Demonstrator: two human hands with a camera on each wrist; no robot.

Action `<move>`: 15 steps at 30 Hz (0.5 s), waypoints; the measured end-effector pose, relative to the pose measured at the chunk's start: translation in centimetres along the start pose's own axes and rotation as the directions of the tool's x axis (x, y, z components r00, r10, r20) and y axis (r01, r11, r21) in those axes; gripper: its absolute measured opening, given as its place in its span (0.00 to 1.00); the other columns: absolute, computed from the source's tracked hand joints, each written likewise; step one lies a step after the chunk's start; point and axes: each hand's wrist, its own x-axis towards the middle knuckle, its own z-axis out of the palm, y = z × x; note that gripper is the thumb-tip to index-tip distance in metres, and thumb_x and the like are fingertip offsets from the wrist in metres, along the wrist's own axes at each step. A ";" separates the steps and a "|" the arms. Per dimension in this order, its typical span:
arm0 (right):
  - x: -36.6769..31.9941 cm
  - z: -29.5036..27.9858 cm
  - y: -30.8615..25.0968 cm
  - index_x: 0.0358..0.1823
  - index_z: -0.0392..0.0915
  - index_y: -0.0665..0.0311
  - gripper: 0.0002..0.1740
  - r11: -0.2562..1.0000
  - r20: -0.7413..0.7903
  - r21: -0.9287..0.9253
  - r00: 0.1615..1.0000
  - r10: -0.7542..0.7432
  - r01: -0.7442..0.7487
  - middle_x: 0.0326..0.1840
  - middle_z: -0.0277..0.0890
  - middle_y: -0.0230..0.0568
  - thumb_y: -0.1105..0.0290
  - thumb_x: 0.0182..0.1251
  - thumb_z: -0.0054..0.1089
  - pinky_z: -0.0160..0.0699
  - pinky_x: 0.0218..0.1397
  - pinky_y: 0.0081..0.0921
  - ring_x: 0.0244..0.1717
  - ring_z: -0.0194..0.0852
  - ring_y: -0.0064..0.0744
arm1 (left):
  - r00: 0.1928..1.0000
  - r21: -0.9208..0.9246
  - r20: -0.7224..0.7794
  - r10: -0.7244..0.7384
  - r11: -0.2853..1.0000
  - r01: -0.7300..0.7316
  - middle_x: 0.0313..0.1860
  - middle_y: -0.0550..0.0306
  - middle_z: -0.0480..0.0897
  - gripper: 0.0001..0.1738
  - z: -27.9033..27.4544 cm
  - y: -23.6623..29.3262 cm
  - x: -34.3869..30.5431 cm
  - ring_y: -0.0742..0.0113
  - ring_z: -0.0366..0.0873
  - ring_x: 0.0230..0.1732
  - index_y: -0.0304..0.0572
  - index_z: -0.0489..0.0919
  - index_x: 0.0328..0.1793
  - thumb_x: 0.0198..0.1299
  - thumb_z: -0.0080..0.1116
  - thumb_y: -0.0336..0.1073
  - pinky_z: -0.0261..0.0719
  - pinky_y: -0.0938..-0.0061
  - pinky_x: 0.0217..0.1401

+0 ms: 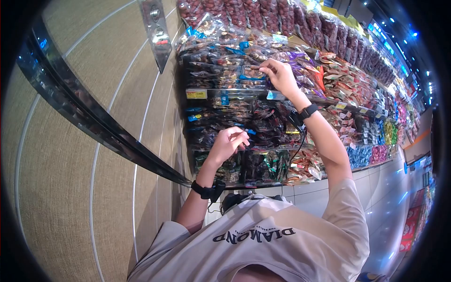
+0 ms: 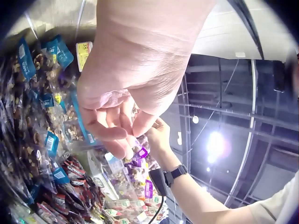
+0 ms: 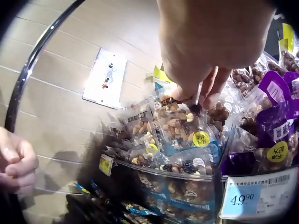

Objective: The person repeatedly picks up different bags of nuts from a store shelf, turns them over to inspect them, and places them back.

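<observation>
In the right wrist view, the right hand [image 3: 212, 42] reaches down onto a clear bag of mixed nuts [image 3: 180, 123] with a yellow round label, its thumb and fingertips pinching the bag's top edge. The head view shows that same right hand [image 1: 281, 77] over the upper shelf's nut bags [image 1: 225, 70]. Lower and to the left, the left hand [image 1: 229, 143] hangs in front of the lower shelf with loosely curled fingers. Seen from its own wrist, the left hand [image 2: 126, 88] holds nothing visible, with the nut bags behind it.
Purple bags [image 3: 275, 126] stand right of the nut bags, above a price tag [image 3: 240, 200] on the shelf edge. Bags of red dates [image 1: 244, 14] line the top. A dark curved rail [image 1: 108, 127] crosses the left side, before a beige striped wall [image 1: 70, 155].
</observation>
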 end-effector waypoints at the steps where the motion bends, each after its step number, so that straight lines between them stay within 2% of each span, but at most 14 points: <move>1: 0.2 0.1 0.0 0.41 0.82 0.66 0.07 1.000 0.002 0.002 1.000 -0.002 0.002 0.33 0.84 0.48 0.71 0.67 0.69 0.79 0.39 0.36 0.34 0.84 0.49 | 1.000 -0.001 -0.003 0.000 1.000 0.000 0.34 0.58 0.89 0.14 0.0 0.0 0.0 0.74 0.83 0.31 0.38 0.85 0.45 0.72 0.61 0.43 0.74 0.80 0.29; 6: 0.2 1.0 -0.1 0.38 0.80 0.67 0.07 0.996 0.107 -0.081 0.993 0.042 -0.033 0.31 0.84 0.48 0.71 0.66 0.69 0.78 0.39 0.41 0.35 0.83 0.54 | 1.000 0.007 0.005 0.010 1.000 -0.010 0.34 0.58 0.88 0.13 0.2 0.0 -0.1 0.73 0.84 0.31 0.39 0.85 0.45 0.72 0.61 0.42 0.75 0.79 0.29; 10: -0.3 1.0 0.2 0.37 0.80 0.67 0.07 0.995 0.124 -0.094 0.992 0.034 -0.022 0.32 0.84 0.49 0.72 0.66 0.68 0.78 0.40 0.43 0.36 0.84 0.55 | 0.999 0.030 0.008 -0.031 0.999 0.031 0.36 0.57 0.89 0.11 0.4 0.1 -0.2 0.74 0.84 0.33 0.39 0.85 0.46 0.73 0.59 0.39 0.74 0.80 0.31; 13: -0.3 1.3 0.6 0.37 0.80 0.67 0.07 0.999 0.078 -0.046 0.997 -0.025 0.029 0.32 0.85 0.48 0.72 0.66 0.68 0.80 0.40 0.43 0.37 0.85 0.55 | 0.999 0.027 0.013 -0.031 0.999 0.031 0.37 0.56 0.89 0.11 0.4 -0.1 -0.1 0.73 0.85 0.34 0.39 0.85 0.46 0.73 0.59 0.39 0.74 0.80 0.31; 15: -0.2 1.0 0.4 0.42 0.80 0.67 0.10 0.992 0.150 -0.078 0.983 0.110 -0.100 0.33 0.85 0.46 0.71 0.64 0.72 0.79 0.38 0.35 0.32 0.84 0.48 | 0.999 0.032 0.013 -0.031 0.999 0.031 0.37 0.56 0.89 0.11 0.4 0.0 -0.2 0.73 0.85 0.34 0.39 0.85 0.46 0.73 0.60 0.39 0.75 0.80 0.31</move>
